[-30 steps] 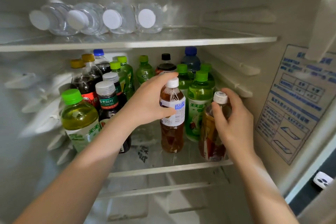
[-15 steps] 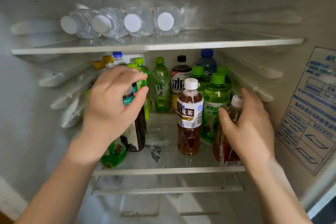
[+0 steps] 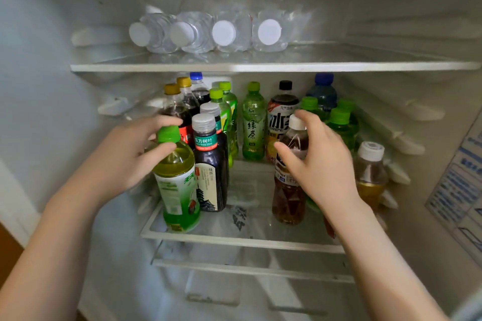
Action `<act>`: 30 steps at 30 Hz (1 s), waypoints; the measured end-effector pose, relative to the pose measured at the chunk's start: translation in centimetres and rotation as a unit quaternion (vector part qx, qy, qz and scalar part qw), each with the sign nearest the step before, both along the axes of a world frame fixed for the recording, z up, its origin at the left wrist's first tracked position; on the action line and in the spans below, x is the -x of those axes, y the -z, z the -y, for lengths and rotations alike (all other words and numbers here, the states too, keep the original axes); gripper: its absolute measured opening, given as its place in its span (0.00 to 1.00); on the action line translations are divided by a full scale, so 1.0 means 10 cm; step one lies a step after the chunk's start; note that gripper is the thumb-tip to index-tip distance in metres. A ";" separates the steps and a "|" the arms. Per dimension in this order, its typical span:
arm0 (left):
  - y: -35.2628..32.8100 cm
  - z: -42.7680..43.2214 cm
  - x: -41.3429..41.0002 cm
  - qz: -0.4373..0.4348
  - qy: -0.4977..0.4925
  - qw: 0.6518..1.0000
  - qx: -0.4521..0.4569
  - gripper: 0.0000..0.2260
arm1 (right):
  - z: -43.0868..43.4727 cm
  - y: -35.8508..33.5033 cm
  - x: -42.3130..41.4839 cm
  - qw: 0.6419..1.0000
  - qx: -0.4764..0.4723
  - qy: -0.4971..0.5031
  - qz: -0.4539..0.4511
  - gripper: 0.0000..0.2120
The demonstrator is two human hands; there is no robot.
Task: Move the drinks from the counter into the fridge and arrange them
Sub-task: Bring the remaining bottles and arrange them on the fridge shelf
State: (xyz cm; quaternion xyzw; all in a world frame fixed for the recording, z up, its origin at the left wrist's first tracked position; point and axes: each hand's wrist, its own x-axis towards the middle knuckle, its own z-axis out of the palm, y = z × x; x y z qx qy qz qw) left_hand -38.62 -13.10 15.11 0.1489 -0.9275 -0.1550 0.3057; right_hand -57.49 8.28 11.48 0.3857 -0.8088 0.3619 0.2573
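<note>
Both hands are inside the fridge, apart from each other, each clamped on its own bottle on the middle shelf. The left hand pinches the green-capped green tea bottle at cap and neck, thumb below and forefinger over the top. That high grip suits sliding or turning a standing bottle without lifting it. This bottle stands at the near left corner, just beside a dark tea bottle with a grey cap.

The right hand wraps the shoulder of a white-capped brown tea bottle, thumb on its left side and fingers curled round the far side. The bottle stands upright near the front, right of centre, with a bare strip of shelf between it and the left group.

Behind, the drinks stand in rows by kind: cola-dark bottles far left, green-capped ones in the middle and right, a black-capped bottle between them. An amber bottle with a white cap stands at the near right, close to the wall. On the upper shelf four water bottles lie on their sides, caps toward the front, probably to fit the low headroom.

The counter is out of view. I judge the loading mostly done and this a tidying step, nudging the front bottles into line
</note>
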 end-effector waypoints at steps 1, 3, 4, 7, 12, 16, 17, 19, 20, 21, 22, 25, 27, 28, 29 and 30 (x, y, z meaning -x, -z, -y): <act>0.00 -0.04 0.00 0.002 0.002 1.000 0.013 0.18 | 0.01 0.01 0.00 1.000 0.005 -0.013 0.012 0.28; 0.00 -0.12 0.02 0.015 -0.002 0.999 0.047 0.16 | 0.01 0.03 0.01 0.999 0.024 -0.035 0.025 0.27; 0.00 -0.17 0.04 0.020 -0.004 0.998 0.065 0.16 | 0.01 0.03 0.01 0.998 0.033 -0.046 0.028 0.27; -0.03 -0.29 0.10 0.011 0.011 0.997 0.075 0.16 | -0.06 0.03 0.00 0.994 0.060 -0.074 0.052 0.26; -0.05 -0.56 0.30 0.007 0.075 0.997 -0.004 0.15 | -0.21 0.06 0.03 0.993 0.074 -0.076 0.057 0.23; -0.11 -0.64 0.64 0.040 0.067 0.996 0.049 0.17 | -0.29 0.08 0.06 0.991 0.094 -0.069 0.066 0.20; -0.13 -0.64 0.73 0.041 0.062 0.995 0.061 0.17 | -0.31 0.08 0.07 0.991 0.099 -0.068 0.067 0.20; -0.17 -0.62 0.90 0.050 0.043 0.994 0.090 0.16 | -0.34 0.09 0.07 0.991 0.097 -0.071 0.064 0.20; -0.18 -0.61 0.99 0.057 0.031 0.992 0.107 0.16 | -0.35 0.08 0.07 0.991 0.093 -0.072 0.062 0.19; -0.19 -0.60 1.08 0.064 0.023 0.991 0.119 0.16 | -0.35 0.07 0.08 0.992 0.088 -0.071 0.062 0.19; -0.19 -0.60 1.17 0.069 0.017 0.990 0.125 0.16 | -0.34 0.06 0.09 0.992 0.082 -0.068 0.063 0.19; -0.20 -0.58 1.39 0.083 -0.005 0.989 0.120 0.16 | -0.32 0.06 0.10 0.994 0.072 -0.054 0.064 0.19; -0.21 -0.56 1.52 0.096 -0.022 0.987 0.124 0.16 | -0.31 0.08 0.10 0.994 0.079 -0.047 0.062 0.19; -0.22 -0.55 1.58 0.101 -0.030 0.986 0.127 0.17 | -0.31 0.09 0.09 0.994 0.084 -0.044 0.061 0.19; -0.23 -0.55 1.62 0.104 -0.038 0.985 0.130 0.18 | -0.31 0.10 0.08 0.993 0.087 -0.042 0.061 0.19; -0.23 -0.55 1.66 0.105 -0.046 0.985 0.131 0.19 | -0.31 0.11 0.08 0.993 0.089 -0.041 0.062 0.18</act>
